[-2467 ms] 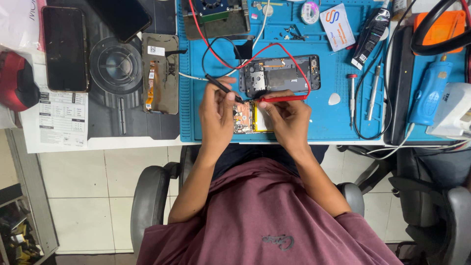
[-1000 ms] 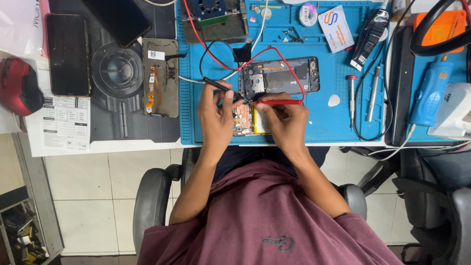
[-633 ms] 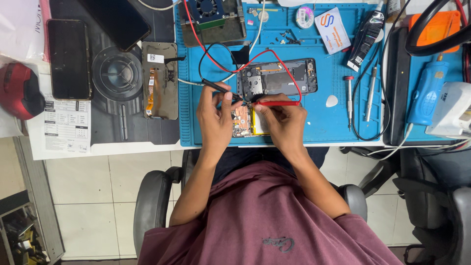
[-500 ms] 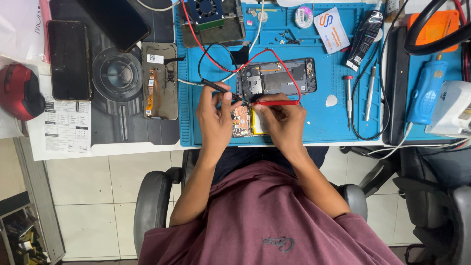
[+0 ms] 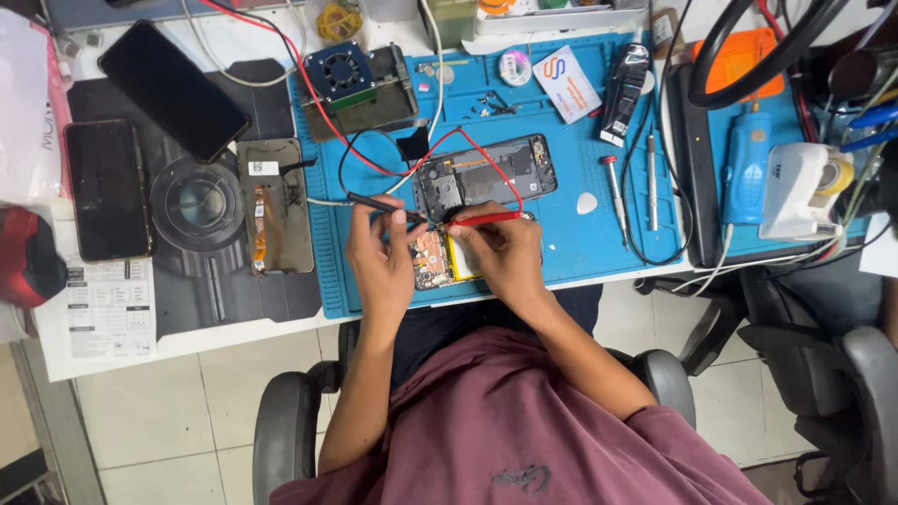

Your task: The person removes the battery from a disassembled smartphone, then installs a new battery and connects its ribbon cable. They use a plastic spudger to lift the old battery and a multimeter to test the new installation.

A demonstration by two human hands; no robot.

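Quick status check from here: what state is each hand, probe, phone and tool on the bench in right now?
left hand: gripping the black probe, tip on the board.
right hand: gripping the red probe, tip on the board.
opened phone: under the hands, back off, board and yellow battery exposed.
second open phone: back off, lying flat.
two dark phones: screens off.
screwdrivers: lying idle on the blue mat.

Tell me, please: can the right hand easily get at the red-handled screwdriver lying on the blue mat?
Probably yes, but not freely. The screwdriver lies bare on the blue mat, just beyond the right hand, with nothing between them. However, that hand is holding the red probe, so it would likely need to put it down first.
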